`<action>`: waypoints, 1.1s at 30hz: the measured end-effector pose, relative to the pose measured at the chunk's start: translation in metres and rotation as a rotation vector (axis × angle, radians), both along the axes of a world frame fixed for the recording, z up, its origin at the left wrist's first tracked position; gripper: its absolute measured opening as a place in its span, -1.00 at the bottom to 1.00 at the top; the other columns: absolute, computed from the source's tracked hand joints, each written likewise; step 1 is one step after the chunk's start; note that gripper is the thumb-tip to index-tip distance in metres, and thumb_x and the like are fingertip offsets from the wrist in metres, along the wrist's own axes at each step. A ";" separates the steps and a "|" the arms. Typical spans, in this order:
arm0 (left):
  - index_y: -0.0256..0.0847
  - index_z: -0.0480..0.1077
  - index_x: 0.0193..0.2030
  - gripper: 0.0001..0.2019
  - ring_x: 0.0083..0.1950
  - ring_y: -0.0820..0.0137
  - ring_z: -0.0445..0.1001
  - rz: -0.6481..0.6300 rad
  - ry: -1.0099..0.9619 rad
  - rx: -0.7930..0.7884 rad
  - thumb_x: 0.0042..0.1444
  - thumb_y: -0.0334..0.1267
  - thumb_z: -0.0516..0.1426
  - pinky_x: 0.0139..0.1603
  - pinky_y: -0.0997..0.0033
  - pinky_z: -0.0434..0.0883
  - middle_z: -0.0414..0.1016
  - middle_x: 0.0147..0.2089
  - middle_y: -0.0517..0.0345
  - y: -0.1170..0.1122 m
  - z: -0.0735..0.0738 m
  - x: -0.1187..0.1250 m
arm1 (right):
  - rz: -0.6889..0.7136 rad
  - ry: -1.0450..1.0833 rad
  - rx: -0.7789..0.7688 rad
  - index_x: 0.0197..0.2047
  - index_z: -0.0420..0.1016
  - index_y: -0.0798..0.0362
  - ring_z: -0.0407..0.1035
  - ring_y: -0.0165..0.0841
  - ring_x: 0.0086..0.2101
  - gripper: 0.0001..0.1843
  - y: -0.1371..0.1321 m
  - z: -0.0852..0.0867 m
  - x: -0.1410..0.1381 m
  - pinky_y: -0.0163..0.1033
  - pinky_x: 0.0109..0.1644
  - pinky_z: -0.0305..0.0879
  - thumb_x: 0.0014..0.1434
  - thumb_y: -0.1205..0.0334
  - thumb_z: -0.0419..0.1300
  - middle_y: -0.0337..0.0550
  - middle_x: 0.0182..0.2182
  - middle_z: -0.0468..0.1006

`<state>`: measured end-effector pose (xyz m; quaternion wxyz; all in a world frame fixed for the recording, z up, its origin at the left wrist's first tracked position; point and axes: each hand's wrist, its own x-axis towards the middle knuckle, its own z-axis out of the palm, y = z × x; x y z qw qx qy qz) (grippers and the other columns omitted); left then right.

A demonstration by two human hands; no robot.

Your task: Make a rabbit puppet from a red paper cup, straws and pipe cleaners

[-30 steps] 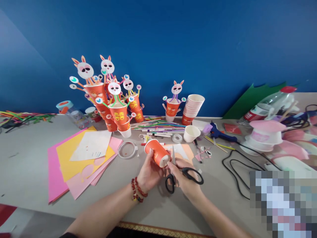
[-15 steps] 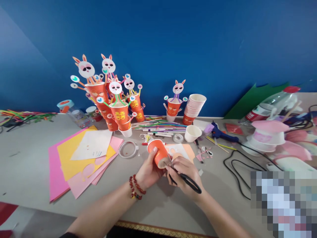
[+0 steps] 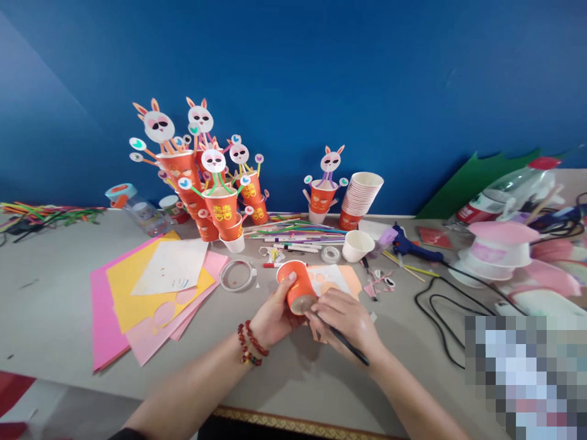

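Gripping orange cup (image 3: 297, 286) | left hand (image 3: 274, 318) | scissors (image 3: 349, 346) (right hand (image 3: 347, 316)) at base

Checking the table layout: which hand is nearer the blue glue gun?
Right. The right hand, holding scissors, sits nearer the camera and left of the glue gun; the left hand, gripping the orange cup, is farther left.
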<state>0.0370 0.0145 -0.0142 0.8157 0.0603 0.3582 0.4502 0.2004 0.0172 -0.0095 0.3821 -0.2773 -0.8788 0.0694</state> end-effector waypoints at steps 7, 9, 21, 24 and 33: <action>-0.30 0.42 -0.29 -0.66 -0.49 0.41 0.46 -0.027 0.105 -0.002 0.13 0.01 0.23 -0.42 0.44 0.38 0.52 -0.46 0.14 0.001 0.001 0.000 | 0.029 -0.131 0.095 -0.49 0.41 0.02 0.23 -0.37 -0.49 -0.68 0.005 -0.001 0.004 -0.22 -0.36 0.11 0.33 0.35 0.11 -0.24 -0.58 0.42; -0.30 0.42 -0.27 -0.65 -0.49 0.42 0.45 -0.016 0.122 0.010 0.12 0.01 0.24 -0.42 0.44 0.38 0.52 -0.46 0.14 0.001 0.000 0.000 | 0.047 -0.087 0.030 -0.48 0.41 0.02 0.24 -0.37 -0.48 -0.70 0.004 0.002 0.003 -0.23 -0.35 0.13 0.31 0.36 0.11 -0.22 -0.56 0.43; -0.32 0.44 -0.17 -0.58 -0.38 0.34 0.51 0.002 -0.123 -0.011 0.21 0.09 0.11 -0.31 0.38 0.41 0.55 -0.35 0.05 0.002 -0.001 0.004 | 0.042 0.252 -0.535 -0.62 0.20 0.03 0.22 -0.41 -0.51 -0.55 -0.001 0.000 -0.001 -0.30 -0.40 0.16 0.30 0.20 0.13 -0.29 -0.60 0.26; -0.31 0.43 -0.18 -0.57 -0.43 0.36 0.50 -0.006 -0.132 -0.028 0.23 0.09 0.08 -0.37 0.39 0.41 0.55 -0.37 0.06 0.003 -0.002 0.003 | 0.040 0.254 -0.642 -0.60 0.28 0.04 0.25 -0.41 -0.51 -0.58 -0.001 0.002 0.001 -0.31 -0.41 0.17 0.29 0.16 0.13 -0.27 -0.59 0.32; -0.34 0.43 -0.16 -0.59 -0.39 0.35 0.53 0.053 -0.086 -0.065 0.22 0.06 0.13 -0.34 0.39 0.47 0.55 -0.35 0.03 0.004 0.003 0.003 | -0.059 0.470 -0.796 -0.62 0.42 0.06 0.31 -0.36 -0.50 -0.59 -0.002 -0.005 0.002 -0.27 -0.41 0.25 0.23 0.10 0.18 -0.22 -0.61 0.38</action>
